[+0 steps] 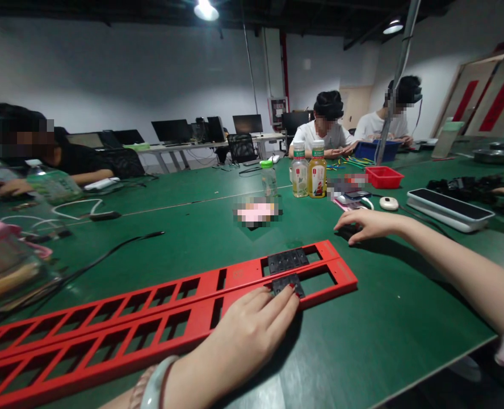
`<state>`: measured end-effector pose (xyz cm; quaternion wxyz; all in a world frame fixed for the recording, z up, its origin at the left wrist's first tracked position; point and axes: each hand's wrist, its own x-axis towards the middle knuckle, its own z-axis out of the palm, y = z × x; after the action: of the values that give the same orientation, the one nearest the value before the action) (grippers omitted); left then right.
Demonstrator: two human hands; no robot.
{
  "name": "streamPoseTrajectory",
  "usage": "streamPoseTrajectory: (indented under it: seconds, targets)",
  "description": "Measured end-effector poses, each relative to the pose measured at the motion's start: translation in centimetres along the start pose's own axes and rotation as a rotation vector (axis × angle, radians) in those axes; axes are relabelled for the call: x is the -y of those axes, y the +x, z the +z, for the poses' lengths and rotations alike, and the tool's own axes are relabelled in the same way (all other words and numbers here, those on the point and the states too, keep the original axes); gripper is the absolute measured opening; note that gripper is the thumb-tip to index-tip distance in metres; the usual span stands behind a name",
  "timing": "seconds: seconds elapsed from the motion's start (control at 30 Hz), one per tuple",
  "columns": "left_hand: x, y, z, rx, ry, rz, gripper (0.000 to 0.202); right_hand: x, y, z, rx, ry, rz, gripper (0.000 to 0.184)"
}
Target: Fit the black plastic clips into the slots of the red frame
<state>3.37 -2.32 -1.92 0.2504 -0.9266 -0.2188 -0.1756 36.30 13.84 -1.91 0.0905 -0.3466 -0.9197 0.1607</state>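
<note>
Grey walls stand behind a big green desk [383,318] where other people [326,133] sit far off. On it lies a long red plastic frame [150,312] with many slots. The left hand [252,324] lies flat and loose on it, fingertips pressing a small flat black piece [292,281] in the near row's end slot. A second black piece [288,261] fills a slot in the far row. The other slots are empty. The right hand [369,224] curls over a small dark thing [348,232] on the desk; I cannot tell if it grips.
</note>
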Motion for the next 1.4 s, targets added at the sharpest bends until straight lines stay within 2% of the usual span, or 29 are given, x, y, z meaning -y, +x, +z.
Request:
streamPoseTrajectory:
  seconds: [0.2, 0.3, 0.4, 0.5, 0.63, 0.77, 0.9, 1.07, 1.4]
  targets:
    - [0.0, 0.1, 0.0, 0.013, -0.008, 0.021, 0.028, 0.5, 0.3, 0.6, -0.132, -0.088, -0.004, 0.049]
    - [0.0, 0.2, -0.1, 0.034, -0.031, 0.017, 0.027, 1.1, 0.6, 1.0, -0.279, -0.100, -0.006, 0.050]
    - [0.1, 0.2, -0.2, 0.062, -0.065, 0.001, 0.027, 2.8, 0.9, 1.5, -0.477, -0.067, 0.002, 0.052]
    - [0.2, 0.0, -0.2, 0.084, -0.085, -0.015, 0.030, 5.7, 1.1, 2.3, -0.576, -0.008, -0.054, 0.046]
    - [0.3, -0.1, 0.0, 0.085, -0.096, -0.016, 0.035, 10.0, 1.2, 3.6, -0.539, 0.083, -0.245, 0.046]
    - [0.4, 0.2, -0.1, 0.110, -0.109, -0.006, 0.038, 12.4, 1.2, 4.9, -0.449, 0.142, -0.372, 0.049]
    - [0.4, 0.4, -0.4, 0.136, -0.116, -0.007, 0.037, 12.7, 1.2, 5.7, -0.441, 0.157, -0.352, 0.049]
    - [0.5, 0.3, -0.2, 0.098, -0.116, 0.001, 0.035, 12.5, 1.4, 6.1, -0.463, 0.170, -0.289, 0.050]
    - [0.6, 0.3, -0.2, 0.057, -0.076, 0.009, 0.033, 13.1, 1.3, 6.4, -0.432, 0.089, -0.304, 0.051]
